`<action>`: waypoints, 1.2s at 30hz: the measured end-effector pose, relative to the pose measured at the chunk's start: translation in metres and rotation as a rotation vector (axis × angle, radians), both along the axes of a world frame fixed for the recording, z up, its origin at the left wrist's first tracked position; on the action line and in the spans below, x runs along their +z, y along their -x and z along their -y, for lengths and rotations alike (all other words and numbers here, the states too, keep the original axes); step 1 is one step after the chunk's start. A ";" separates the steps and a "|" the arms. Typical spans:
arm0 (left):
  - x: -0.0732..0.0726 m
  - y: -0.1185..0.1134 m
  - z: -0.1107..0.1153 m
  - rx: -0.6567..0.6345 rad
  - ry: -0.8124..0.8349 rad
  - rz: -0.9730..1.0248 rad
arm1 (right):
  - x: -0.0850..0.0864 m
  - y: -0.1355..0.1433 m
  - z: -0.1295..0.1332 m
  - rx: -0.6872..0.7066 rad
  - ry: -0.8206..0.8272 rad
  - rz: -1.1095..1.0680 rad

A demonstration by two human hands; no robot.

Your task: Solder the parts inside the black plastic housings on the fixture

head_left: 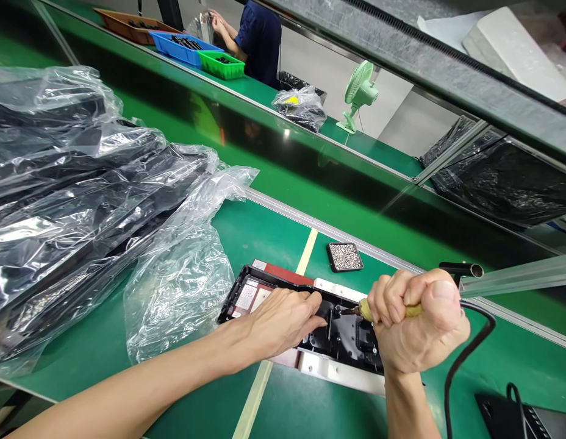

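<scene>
A long black plastic housing (351, 332) lies across a dark red board with white blocks (340, 373) along its sides. My left hand (283, 320) rests on the housing near its middle, fingers curled over it; the fingertips partly hide what they touch. In my right hand (418, 317) is a soldering iron (365, 310) with a yellow handle, gripped in a fist. Its dark tip points left into the housing, close to my left fingertips. Beyond the housing stands a small black tray (346, 256) of tiny silvery metal pieces.
Clear plastic bags (95, 219) with long dark parts cover the left. A black cord (470, 350) hangs right, below a tube-shaped holder (463, 270). Across a green conveyor belt (283, 177) are parts bins (185, 49), a fan (358, 91) and a person (260, 42). A metal shelf (402, 46) hangs overhead.
</scene>
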State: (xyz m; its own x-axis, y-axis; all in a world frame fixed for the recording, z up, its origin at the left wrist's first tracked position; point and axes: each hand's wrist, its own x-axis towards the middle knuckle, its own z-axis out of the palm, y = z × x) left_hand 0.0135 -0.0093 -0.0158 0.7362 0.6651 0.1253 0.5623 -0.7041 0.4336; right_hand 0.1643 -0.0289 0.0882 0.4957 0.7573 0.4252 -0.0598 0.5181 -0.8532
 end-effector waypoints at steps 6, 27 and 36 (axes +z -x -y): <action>0.000 -0.001 0.001 0.016 0.009 -0.008 | -0.001 -0.001 0.000 0.005 0.006 -0.003; -0.003 -0.001 0.001 0.016 0.006 0.025 | -0.001 0.000 0.001 0.028 0.000 -0.017; -0.004 -0.001 0.000 0.016 0.007 0.030 | -0.002 0.000 0.000 0.027 -0.007 -0.005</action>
State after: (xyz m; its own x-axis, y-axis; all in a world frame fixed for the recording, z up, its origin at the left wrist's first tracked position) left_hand 0.0150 -0.0097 -0.0196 0.7213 0.6778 0.1423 0.5603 -0.6919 0.4554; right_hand 0.1645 -0.0287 0.0857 0.4771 0.7675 0.4281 -0.0779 0.5222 -0.8493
